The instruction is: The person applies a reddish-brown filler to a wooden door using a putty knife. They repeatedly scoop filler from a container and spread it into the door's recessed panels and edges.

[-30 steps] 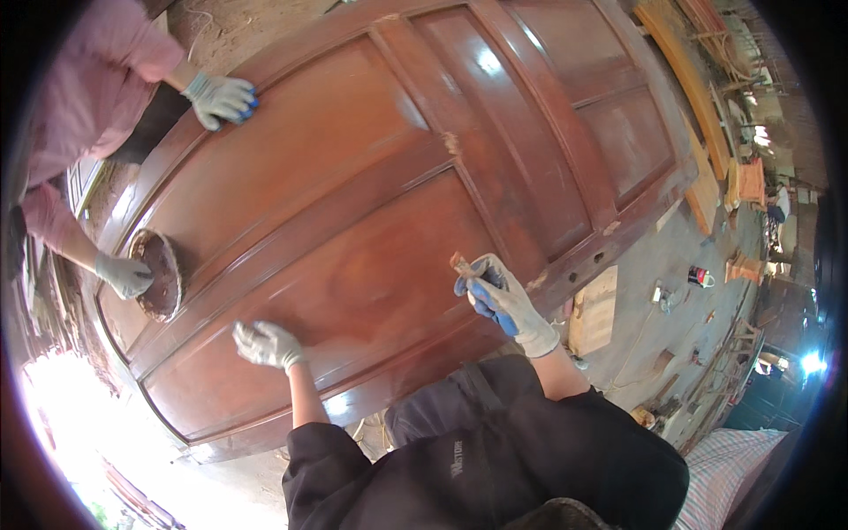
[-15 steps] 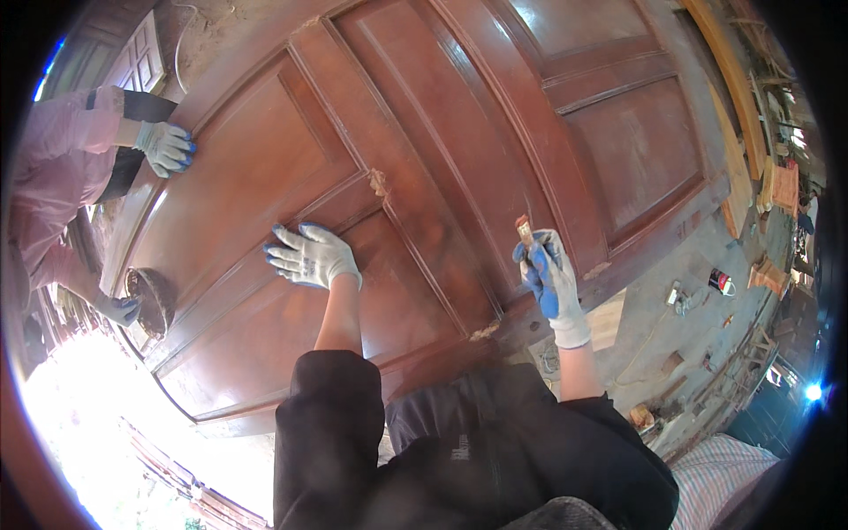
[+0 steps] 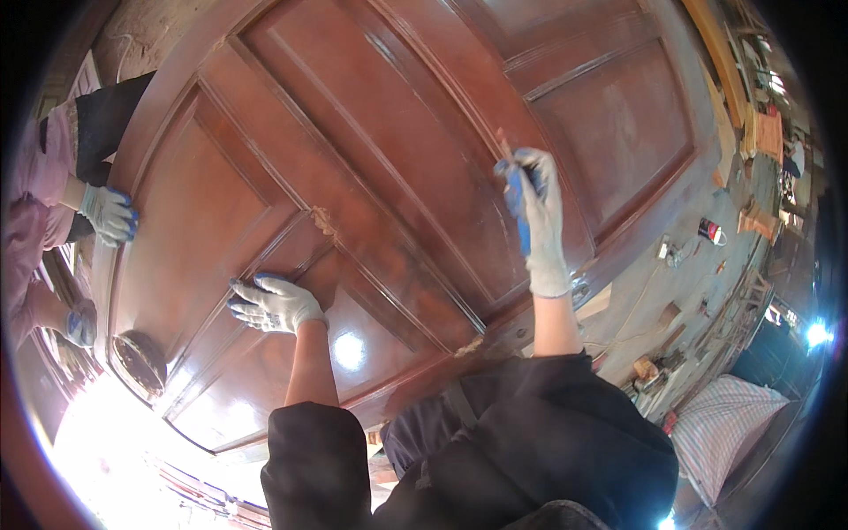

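Observation:
A large reddish-brown panelled wooden door (image 3: 389, 185) lies flat before me. My left hand (image 3: 281, 305), in a white and blue work glove, is at its near left panel with the fingers stretched out and holds nothing. My right hand (image 3: 537, 212), gloved alike, is over the door's right part, closed around a small brush (image 3: 504, 141) with a reddish tip pointing away from me. Most of the brush is hidden by the fingers. Pale brown filler (image 3: 321, 221) marks a joint in the frame beyond my left hand; another filler patch (image 3: 469, 346) is by the near edge.
At the left, a co-worker's gloved hand (image 3: 109, 215) touches the door's edge; their other hand (image 3: 81, 323) is lower. A dark round bowl (image 3: 140, 362) sits at the left corner. On the floor to the right stand a small can (image 3: 711, 231) and wooden pieces (image 3: 760, 221).
My right hand has moved away from me over the door with the brush. The view has shifted, and the door, my left hand and the co-worker appear farther left.

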Demonstrator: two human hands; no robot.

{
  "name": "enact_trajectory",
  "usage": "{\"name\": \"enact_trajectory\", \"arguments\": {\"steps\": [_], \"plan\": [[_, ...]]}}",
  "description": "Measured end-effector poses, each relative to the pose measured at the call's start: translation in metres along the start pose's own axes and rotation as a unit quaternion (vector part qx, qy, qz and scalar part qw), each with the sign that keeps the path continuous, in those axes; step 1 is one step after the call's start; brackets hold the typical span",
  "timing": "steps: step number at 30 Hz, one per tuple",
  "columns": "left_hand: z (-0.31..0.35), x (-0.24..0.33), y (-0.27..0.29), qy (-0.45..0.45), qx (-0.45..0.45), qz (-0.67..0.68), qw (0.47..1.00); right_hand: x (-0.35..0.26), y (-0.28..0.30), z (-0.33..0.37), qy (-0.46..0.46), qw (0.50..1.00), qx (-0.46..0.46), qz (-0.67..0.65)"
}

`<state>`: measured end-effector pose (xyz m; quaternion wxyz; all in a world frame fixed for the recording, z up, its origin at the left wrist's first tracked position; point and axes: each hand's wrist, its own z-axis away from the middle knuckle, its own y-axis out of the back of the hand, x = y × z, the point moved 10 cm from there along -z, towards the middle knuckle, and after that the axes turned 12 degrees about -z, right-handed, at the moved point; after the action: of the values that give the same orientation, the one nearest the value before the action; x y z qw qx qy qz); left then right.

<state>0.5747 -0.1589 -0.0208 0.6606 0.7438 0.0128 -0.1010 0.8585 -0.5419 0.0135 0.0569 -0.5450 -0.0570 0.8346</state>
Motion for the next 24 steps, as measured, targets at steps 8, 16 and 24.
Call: {"name": "enact_trajectory", "arguments": {"steps": [8,16,24], "plan": [[0.002,0.008,0.008,-0.019,0.006,0.012,1.000,-0.065,-0.008,-0.053,0.268,0.818,0.073,0.504],[0.002,0.009,0.009,-0.018,0.002,0.013,1.000,-0.054,-0.021,-0.067,0.288,0.752,0.091,0.586],[0.003,0.009,0.011,-0.013,0.003,0.007,1.000,-0.044,-0.031,-0.066,0.252,0.757,0.078,0.598]]}}
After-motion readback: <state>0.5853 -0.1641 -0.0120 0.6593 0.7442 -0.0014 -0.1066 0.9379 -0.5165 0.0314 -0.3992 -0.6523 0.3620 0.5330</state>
